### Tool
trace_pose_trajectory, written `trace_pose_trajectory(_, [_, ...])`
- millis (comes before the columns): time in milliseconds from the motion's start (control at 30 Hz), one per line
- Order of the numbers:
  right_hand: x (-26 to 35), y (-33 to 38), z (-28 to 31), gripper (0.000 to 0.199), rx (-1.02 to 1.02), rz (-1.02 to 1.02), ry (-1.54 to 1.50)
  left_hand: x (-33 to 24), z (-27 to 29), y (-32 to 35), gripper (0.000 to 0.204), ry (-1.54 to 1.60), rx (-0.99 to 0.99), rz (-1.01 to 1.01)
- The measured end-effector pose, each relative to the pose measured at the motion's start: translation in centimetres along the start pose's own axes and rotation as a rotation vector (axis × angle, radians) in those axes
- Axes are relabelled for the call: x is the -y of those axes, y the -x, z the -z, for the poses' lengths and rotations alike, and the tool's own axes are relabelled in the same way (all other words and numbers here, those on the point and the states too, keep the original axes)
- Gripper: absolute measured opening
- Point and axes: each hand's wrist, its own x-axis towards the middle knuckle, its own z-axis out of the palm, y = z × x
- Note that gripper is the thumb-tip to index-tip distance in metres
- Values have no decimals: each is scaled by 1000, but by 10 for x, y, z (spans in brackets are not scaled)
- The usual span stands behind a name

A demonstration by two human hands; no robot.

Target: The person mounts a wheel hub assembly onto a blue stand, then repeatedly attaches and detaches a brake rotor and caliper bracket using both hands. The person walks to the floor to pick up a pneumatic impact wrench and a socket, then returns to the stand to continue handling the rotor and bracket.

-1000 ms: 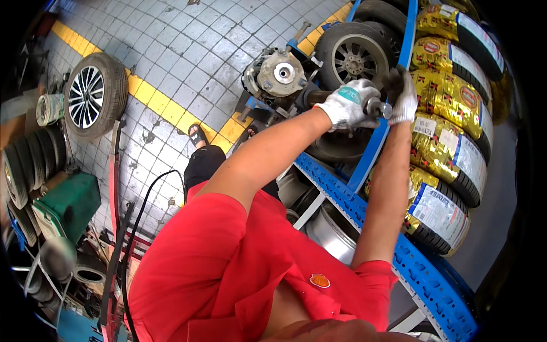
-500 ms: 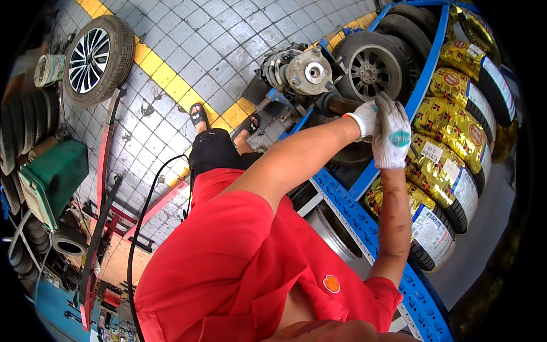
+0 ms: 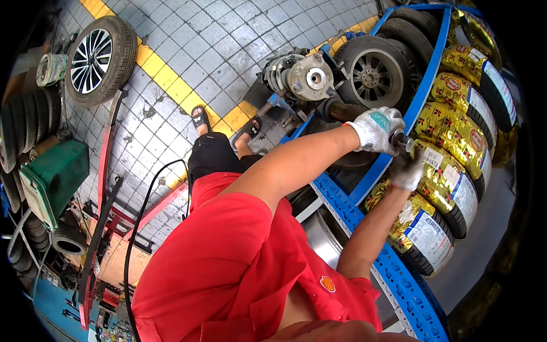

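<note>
My left hand (image 3: 373, 130), in a white knit glove with a teal patch, is closed around a short, dark metal cylindrical part (image 3: 402, 140) with a shiny rounded end. Its exact kind does not show. Just below the part is my right hand (image 3: 407, 170), gloved in white with a darkened palm side. Motion smears its fingers, so whether they grip the part is unclear. Both hands are up in front of the blue rack post (image 3: 370, 176). Behind my left hand, a brown-grey cylinder (image 3: 345, 110) is partly covered.
Tyres in gold wrapping (image 3: 447, 122) stand along the rack on the right. Beyond my hands are a wheel (image 3: 373, 77) and a hub assembly (image 3: 309, 77). At left are another wheel (image 3: 94, 60), a green bin (image 3: 57, 176) and a red metal frame (image 3: 105, 154). A black cable (image 3: 137, 228) hangs beside me.
My hands were pressed together, one over the other. Now my right hand has dropped lower and slightly right, and the metal part shows between them. My left hand has turned its back upward.
</note>
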Motion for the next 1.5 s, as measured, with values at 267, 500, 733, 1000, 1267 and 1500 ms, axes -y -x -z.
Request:
trace_pose_trajectory(267, [8,-22,-200,76,326,350,1167,4,0,-11,71,3,5,24])
trace_pose_trajectory(500, [-62,127,-178,24,723,1148,1751,66,-55,-19,51,996,-144,-163])
trace_pose_trajectory(733, [-90,121,-4,54,75,1334,1054,0,1,-12,70,25,1,-17])
trace_pose_trajectory(1000, [48,-94,-13,33,393,-39,327,6,-24,-9,68,16,-87,-116])
trace_pose_trajectory(1267, [-42,80,-228,32,794,733,1850,75,-59,-21,48,-269,-210,-281])
trace_pose_trajectory(1500, [-64,113,-158,25,646,1357,1707,30,-20,-21,22,-142,189,-216])
